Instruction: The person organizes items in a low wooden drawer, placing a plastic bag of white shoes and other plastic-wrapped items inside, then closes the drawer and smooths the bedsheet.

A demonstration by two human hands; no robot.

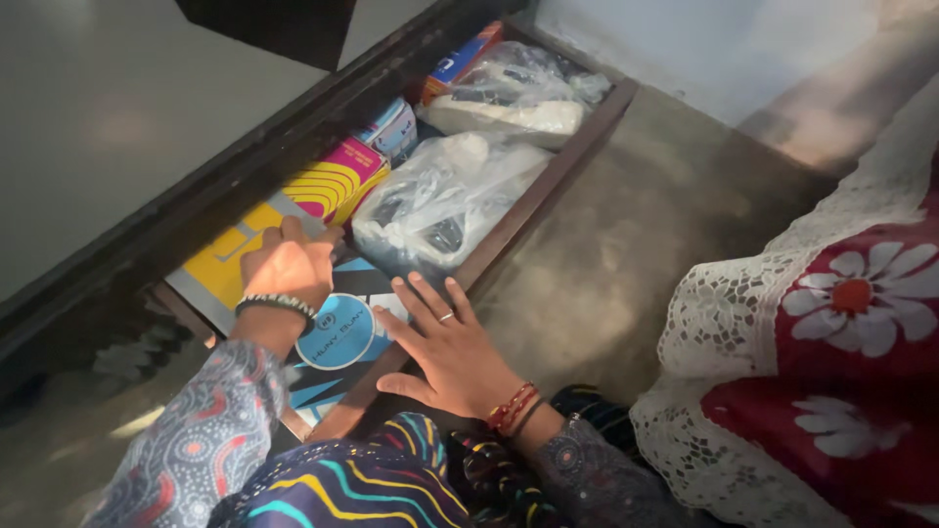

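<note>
A dark wooden drawer stands pulled out over a grey floor. My left hand reaches into it, fingers curled over the edge of a yellow and pink box. A beaded band circles that wrist. My right hand lies flat and spread on the drawer's front rail, touching a flat black, white and blue item with a round blue label. It wears a ring and red thread bracelets.
Deeper in the drawer lie a clear plastic bag with dark things, a second bag with something white, and small boxes. A red floral cloth with white lace edging hangs at right.
</note>
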